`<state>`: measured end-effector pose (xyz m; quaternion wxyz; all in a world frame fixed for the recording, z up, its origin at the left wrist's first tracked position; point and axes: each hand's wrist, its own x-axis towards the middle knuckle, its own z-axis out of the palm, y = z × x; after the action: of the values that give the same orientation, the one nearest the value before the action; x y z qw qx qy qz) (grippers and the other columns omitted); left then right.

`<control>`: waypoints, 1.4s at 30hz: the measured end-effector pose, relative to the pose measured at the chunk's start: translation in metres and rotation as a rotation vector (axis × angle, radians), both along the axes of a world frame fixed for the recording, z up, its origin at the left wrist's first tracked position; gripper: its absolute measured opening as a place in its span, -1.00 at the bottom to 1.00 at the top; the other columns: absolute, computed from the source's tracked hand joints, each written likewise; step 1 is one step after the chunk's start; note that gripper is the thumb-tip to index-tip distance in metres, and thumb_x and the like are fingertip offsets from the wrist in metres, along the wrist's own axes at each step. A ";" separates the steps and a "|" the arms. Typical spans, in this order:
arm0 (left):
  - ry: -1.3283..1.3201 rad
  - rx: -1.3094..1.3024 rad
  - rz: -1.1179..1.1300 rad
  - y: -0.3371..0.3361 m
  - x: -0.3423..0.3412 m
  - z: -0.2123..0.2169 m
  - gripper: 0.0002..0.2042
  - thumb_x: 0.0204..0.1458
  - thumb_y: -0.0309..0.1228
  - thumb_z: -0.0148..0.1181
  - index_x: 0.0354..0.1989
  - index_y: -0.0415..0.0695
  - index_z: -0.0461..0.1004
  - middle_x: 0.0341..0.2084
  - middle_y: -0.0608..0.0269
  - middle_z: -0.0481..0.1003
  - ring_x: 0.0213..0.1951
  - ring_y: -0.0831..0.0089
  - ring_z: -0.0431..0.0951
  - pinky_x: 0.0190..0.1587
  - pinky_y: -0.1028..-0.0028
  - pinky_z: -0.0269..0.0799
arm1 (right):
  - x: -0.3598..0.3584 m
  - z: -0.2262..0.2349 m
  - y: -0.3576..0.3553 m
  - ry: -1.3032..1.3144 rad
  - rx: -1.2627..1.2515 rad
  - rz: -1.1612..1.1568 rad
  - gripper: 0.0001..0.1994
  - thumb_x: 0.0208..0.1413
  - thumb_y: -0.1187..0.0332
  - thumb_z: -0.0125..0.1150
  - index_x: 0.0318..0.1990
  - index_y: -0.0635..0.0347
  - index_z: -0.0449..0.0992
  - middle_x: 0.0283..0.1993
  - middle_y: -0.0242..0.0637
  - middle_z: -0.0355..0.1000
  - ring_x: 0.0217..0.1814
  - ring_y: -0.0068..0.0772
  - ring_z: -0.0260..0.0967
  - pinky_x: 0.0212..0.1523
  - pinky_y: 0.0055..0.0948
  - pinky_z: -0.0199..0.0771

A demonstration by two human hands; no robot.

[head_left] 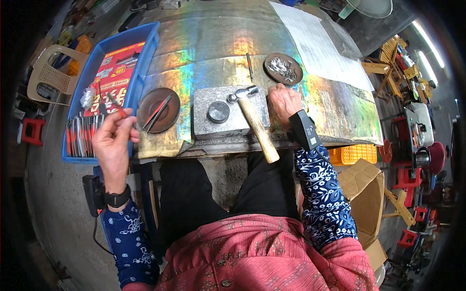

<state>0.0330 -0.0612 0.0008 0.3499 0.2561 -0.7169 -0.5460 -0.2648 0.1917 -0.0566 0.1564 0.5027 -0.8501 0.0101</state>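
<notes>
My left hand point(114, 139) is raised by the blue tray, fingers pinched on a slim red-and-dark strip point(115, 103). Similar slim red, black and silver pieces point(82, 136) stand packed in the tray's near end. My right hand point(285, 104) rests on the table with fingers curled, beside a grey metal block point(204, 128) and just below a brown dish point(297, 64) of small silvery parts. Whatever its fingers may hold is hidden. On the block sit a dark round puck point(218, 112) and a ball-peen hammer point(253, 119), its wooden handle overhanging the table edge.
A second brown dish point(150, 97) holds a few slim pieces. Another slim red-and-black piece point(249, 67) lies behind the block. The blue tray point(154, 46) also contains a red printed sheet point(116, 72). White paper point(315, 46) covers the table's far right. A cardboard box point(361, 194) stands below right.
</notes>
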 end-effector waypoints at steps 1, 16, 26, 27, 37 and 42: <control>-0.013 0.034 -0.025 0.007 -0.005 0.002 -0.82 0.13 -0.59 0.13 -0.11 -0.33 0.51 -0.41 0.24 0.57 -0.51 0.67 0.48 -0.48 0.69 0.41 | -0.001 0.001 0.002 -0.008 0.005 0.013 -0.93 -0.15 0.47 0.17 -0.51 0.29 0.46 -0.40 0.00 0.45 -0.42 -0.07 0.52 -0.46 -0.20 0.49; 0.166 0.516 -0.354 0.067 -0.052 0.001 -0.81 0.10 -0.52 0.21 -0.13 -0.31 0.50 -0.37 0.16 0.59 -0.38 0.53 0.58 -0.44 0.62 0.51 | 0.061 0.051 0.023 -0.554 -0.626 -0.098 -0.89 -0.02 0.55 0.18 -0.31 0.27 0.42 -0.43 -0.07 0.42 -0.43 -0.16 0.42 -0.37 -0.32 0.40; 0.251 0.731 -0.448 0.100 -0.049 0.001 -0.84 0.16 -0.48 0.14 -0.13 -0.27 0.46 -0.31 0.08 0.56 -0.33 0.45 0.61 -0.37 0.55 0.61 | 0.140 0.083 0.026 -1.125 -0.719 0.118 -0.91 0.15 0.59 0.11 -0.22 0.37 0.50 -0.35 -0.42 0.40 -0.34 -0.68 0.36 -0.28 -0.65 0.39; 0.274 0.753 -0.454 0.103 -0.048 0.002 -0.84 0.17 -0.48 0.13 -0.13 -0.27 0.46 -0.31 0.08 0.56 -0.33 0.44 0.61 -0.37 0.55 0.61 | 0.145 0.084 0.025 -1.121 -0.723 0.153 -0.90 0.15 0.59 0.10 -0.21 0.38 0.50 -0.34 -0.40 0.40 -0.33 -0.67 0.37 -0.28 -0.65 0.40; 0.345 0.807 -0.491 0.118 -0.041 0.006 -0.84 0.21 -0.46 0.08 -0.10 -0.26 0.41 -0.31 0.04 0.55 -0.35 0.40 0.63 -0.35 0.49 0.64 | 0.171 0.081 0.017 -1.326 -0.876 0.201 -0.87 0.12 0.63 0.09 -0.17 0.32 0.39 -0.33 -0.41 0.38 -0.32 -0.65 0.36 -0.26 -0.64 0.40; 0.353 0.805 -0.474 0.120 -0.039 0.007 -0.84 0.21 -0.47 0.09 -0.10 -0.26 0.41 -0.31 0.03 0.55 -0.35 0.38 0.63 -0.36 0.48 0.64 | 0.173 0.080 0.015 -1.302 -0.910 0.199 -0.87 0.08 0.64 0.09 -0.22 0.30 0.39 -0.40 -0.45 0.35 -0.39 -0.72 0.29 -0.35 -0.67 0.34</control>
<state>-0.0063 0.0585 0.0080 0.2056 0.1043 -0.4174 -0.8790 -0.0920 0.2068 0.0234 -0.1833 0.3560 -0.6344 0.6612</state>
